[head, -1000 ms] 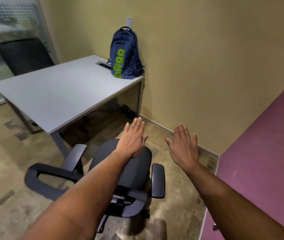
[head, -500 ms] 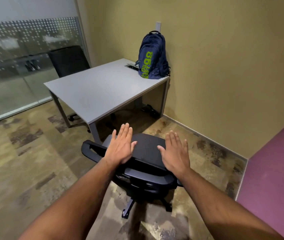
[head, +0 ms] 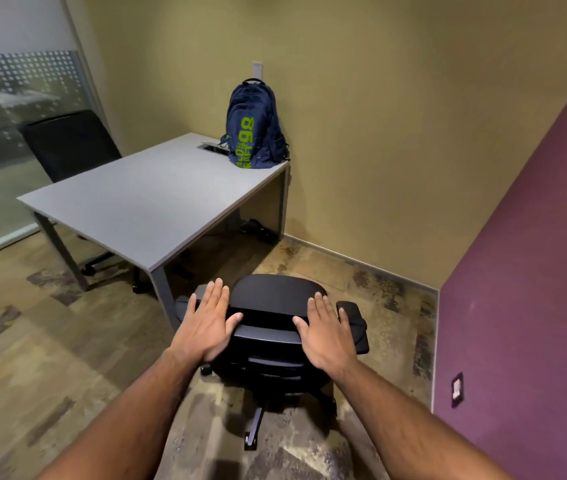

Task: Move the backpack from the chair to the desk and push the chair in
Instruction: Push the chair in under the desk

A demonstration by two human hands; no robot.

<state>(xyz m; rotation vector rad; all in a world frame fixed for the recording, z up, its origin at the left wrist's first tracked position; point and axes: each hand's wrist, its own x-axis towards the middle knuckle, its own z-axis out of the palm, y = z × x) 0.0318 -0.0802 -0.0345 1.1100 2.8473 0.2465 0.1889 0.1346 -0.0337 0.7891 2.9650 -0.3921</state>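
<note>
While the backpack (head: 255,128) stands upright on the surface (head: 143,202) far beyond them, both hands, left hand (head: 206,322) and right hand (head: 327,332), lie flat with fingers spread on the chair (head: 275,299) backrest.

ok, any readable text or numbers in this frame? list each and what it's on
"98": large green digits, turned sideways, on the blue backpack standing on the desk.
Smaller green lettering beside it: partly cut off, not reliably readable.
Wall plate on the purple wall: any marking too small to read.

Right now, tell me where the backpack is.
The backpack stands upright on the desk's far right corner, leaning against the tan wall.
</note>
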